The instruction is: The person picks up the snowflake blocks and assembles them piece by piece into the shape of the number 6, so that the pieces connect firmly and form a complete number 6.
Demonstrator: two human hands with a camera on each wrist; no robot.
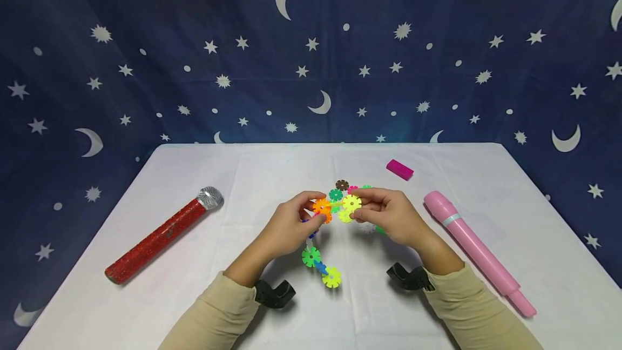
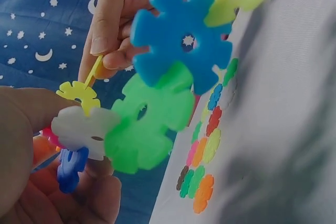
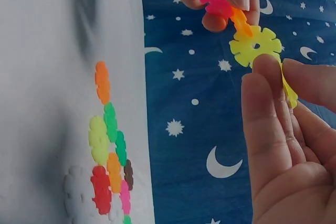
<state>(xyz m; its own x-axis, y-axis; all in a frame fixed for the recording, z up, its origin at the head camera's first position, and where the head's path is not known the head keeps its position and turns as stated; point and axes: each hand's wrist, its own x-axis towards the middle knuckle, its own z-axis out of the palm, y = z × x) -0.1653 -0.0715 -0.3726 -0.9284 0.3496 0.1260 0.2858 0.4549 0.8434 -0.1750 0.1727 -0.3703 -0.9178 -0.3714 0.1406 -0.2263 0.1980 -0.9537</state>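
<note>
My left hand (image 1: 291, 226) pinches a chain of slotted plastic flower discs near its orange disc (image 1: 322, 207). From there the chain hangs toward me through a white disc (image 2: 86, 129), a green disc (image 1: 311, 256), a blue disc (image 2: 181, 40) and a yellow-green disc (image 1: 332, 277) at its end. Between thumb and fingers, my right hand (image 1: 391, 215) pinches a yellow disc (image 3: 290, 90). Another yellow disc (image 3: 255, 46) sits between that one and the orange piece in the right wrist view. Both hands are close together above the table.
Loose discs, among them a brown one (image 1: 342, 184) and a red one (image 3: 101, 190), lie flat beyond my hands. A magenta block (image 1: 400, 169) is at the back right. A red microphone (image 1: 160, 239) lies left, a pink microphone-shaped stick (image 1: 478, 250) right, on the white-covered table (image 1: 272, 172).
</note>
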